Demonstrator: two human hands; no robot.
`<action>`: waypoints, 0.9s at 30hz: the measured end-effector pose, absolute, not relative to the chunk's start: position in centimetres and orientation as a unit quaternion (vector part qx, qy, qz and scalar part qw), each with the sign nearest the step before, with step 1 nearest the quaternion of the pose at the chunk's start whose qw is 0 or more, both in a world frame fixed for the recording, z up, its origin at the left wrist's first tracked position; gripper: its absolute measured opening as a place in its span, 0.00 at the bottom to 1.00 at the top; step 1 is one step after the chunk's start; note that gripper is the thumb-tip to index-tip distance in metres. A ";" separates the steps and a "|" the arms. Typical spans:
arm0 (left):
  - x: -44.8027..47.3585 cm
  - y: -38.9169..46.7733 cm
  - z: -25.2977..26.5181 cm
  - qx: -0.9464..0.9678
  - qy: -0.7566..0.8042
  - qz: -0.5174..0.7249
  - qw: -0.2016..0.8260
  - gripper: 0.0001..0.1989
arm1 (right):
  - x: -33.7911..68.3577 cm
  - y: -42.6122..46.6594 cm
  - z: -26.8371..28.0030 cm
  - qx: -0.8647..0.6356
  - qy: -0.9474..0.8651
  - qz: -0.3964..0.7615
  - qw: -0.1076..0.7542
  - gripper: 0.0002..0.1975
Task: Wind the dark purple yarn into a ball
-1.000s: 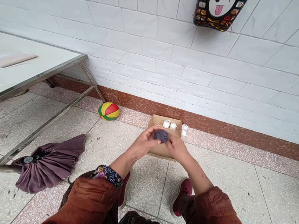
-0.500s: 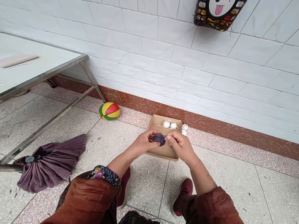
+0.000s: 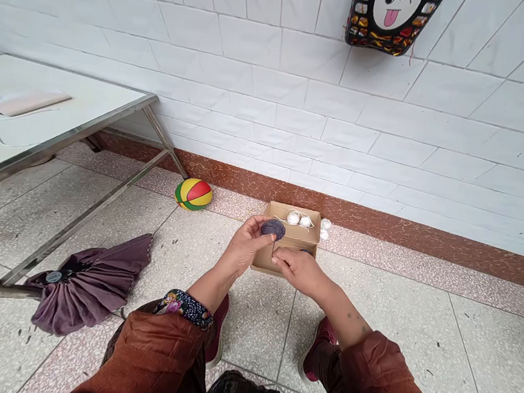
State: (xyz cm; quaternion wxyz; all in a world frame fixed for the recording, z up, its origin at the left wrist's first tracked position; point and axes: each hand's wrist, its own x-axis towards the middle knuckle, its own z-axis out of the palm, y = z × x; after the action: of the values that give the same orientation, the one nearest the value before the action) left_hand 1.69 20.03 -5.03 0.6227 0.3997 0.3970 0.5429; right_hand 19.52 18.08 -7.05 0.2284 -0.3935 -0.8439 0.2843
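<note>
My left hand [image 3: 246, 244] is closed round a dark purple-grey ball of yarn [image 3: 274, 228], holding it over the cardboard box. A strand of the same yarn [image 3: 273, 247] runs down from the ball to my right hand [image 3: 299, 269], whose fingers pinch it just below. Beneath both hands the shallow cardboard box [image 3: 270, 209] lies on the floor, partly covered by them. Two white balls of yarn [image 3: 298, 219] with loose strands rest in its far part. A dark thing [image 3: 306, 251] shows in the near part, mostly hidden behind my right hand.
White balls [image 3: 325, 229] sit right of the box by the wall. A striped ball [image 3: 193, 194] lies near the leg of a metal-framed table [image 3: 153, 101]. Folded purple cloth [image 3: 88, 289] is on the floor at left. A black basket [image 3: 395, 13] hangs on the wall.
My left hand has turned and raised the yarn ball slightly to the left. My right hand has moved down and left, drawing the strand below the ball.
</note>
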 end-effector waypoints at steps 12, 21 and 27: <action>1.7 19.3 -4.9 0.495 0.411 0.415 0.644 0.22 | 21.9 18.2 -2.5 -0.400 -0.729 0.368 0.416 0.14; 2.3 18.5 -3.9 0.486 0.299 0.409 0.712 0.24 | 21.5 19.8 -6.3 -0.503 -0.717 0.308 0.371 0.10; 1.8 19.9 -4.9 0.470 0.380 0.500 0.620 0.25 | 20.1 18.7 -7.8 -0.480 -0.791 0.283 0.251 0.07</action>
State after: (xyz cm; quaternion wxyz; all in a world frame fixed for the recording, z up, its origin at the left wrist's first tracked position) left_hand 1.81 19.85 -4.87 0.6196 0.4705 0.3799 0.5004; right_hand 20.11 18.73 -7.80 0.2507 -0.4804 -0.7914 0.2830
